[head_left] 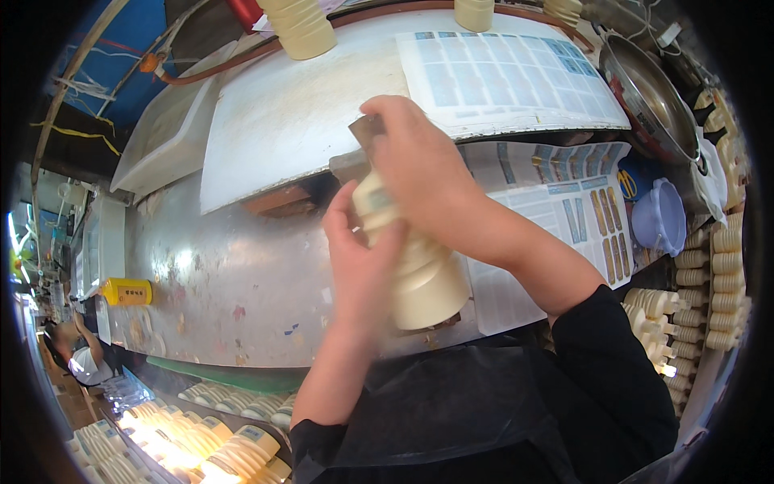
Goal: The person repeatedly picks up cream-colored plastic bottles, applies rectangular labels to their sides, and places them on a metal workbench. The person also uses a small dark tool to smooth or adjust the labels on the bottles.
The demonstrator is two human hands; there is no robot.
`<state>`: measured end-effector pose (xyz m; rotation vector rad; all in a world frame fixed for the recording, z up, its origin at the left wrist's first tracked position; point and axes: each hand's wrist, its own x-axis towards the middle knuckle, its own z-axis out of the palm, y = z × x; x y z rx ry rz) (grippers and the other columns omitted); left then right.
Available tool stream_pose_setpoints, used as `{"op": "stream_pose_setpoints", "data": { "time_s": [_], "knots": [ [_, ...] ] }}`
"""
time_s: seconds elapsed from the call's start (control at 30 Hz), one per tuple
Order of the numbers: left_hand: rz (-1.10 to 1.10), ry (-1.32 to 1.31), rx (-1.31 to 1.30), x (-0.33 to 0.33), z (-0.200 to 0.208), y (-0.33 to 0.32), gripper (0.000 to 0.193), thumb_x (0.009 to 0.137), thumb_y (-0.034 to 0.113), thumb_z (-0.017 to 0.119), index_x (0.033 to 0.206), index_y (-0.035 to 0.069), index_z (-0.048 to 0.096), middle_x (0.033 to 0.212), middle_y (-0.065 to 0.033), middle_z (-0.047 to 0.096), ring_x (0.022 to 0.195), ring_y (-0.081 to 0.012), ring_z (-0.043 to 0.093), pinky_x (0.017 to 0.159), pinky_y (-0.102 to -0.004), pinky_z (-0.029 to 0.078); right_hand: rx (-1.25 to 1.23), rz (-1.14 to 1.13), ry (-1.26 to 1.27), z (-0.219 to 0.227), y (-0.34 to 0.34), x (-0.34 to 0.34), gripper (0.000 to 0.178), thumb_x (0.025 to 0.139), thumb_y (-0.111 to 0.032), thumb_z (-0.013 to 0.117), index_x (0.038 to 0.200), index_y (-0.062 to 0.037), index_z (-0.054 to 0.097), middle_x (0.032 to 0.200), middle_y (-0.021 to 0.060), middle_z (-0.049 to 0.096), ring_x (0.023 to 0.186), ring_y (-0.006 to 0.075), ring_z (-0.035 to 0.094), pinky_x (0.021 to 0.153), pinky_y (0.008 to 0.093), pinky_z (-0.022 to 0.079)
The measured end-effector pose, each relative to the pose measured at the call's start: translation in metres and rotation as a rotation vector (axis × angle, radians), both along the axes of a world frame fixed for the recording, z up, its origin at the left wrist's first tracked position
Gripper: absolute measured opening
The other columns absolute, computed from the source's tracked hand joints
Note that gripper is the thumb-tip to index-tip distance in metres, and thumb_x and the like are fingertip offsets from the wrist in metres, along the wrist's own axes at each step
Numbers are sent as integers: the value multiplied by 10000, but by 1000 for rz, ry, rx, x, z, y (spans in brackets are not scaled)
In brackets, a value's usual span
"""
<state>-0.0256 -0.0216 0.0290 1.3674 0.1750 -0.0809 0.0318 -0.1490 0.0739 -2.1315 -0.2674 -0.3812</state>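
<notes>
Head view: both hands work at a cream ribbed bottle between them, its broad end toward the person. The left hand curls around the bottle's side; the right hand, blurred, bends over its far end, pinching a small flat piece. Right of the hands, a label sheet and a purple bucket; well left, a yellow container on the metal table.

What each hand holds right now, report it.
Left hand: closed around the cream bottle.
Right hand: closed on a thin flat piece, kind unclear.
</notes>
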Motion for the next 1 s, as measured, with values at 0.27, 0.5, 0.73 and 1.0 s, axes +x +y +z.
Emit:
{"op": "stream_pose_setpoints", "data": {
  "time_s": [0.27,0.5,0.73,1.0],
  "knots": [
    [-38,-53,165,0,-8,5,750,875,205,786,1494,37,396,1458,-154,375,1334,-294,449,1117,-411,415,-252,36,-7,7,9,-4,367,989,-83,471,1342,16,444,1293,263,535,1079,442,612,949,472,501],
    [-9,-53,214,0,-7,1,745,868,199,792,1482,19,411,1415,-170,411,1337,-302,447,1127,-410,400,-211,77,-14,8,18,-9,405,960,-58,506,1350,24,436,1317,254,539,1073,442,622,924,491,507],
    [-24,-45,258,12,-11,10,703,905,310,755,1452,6,434,1416,-201,471,1304,-295,498,1083,-405,430,-84,-44,13,-9,-13,0,355,968,-83,506,1314,-3,517,1310,218,583,1169,431,591,1006,477,477],
    [-138,34,161,21,-11,10,397,1102,309,466,1411,63,422,1265,-105,583,1103,-169,585,966,-340,499,180,-61,-94,-57,-43,5,354,978,-113,519,1321,-24,530,1311,212,592,1212,398,582,1035,446,462]
  ]
}}
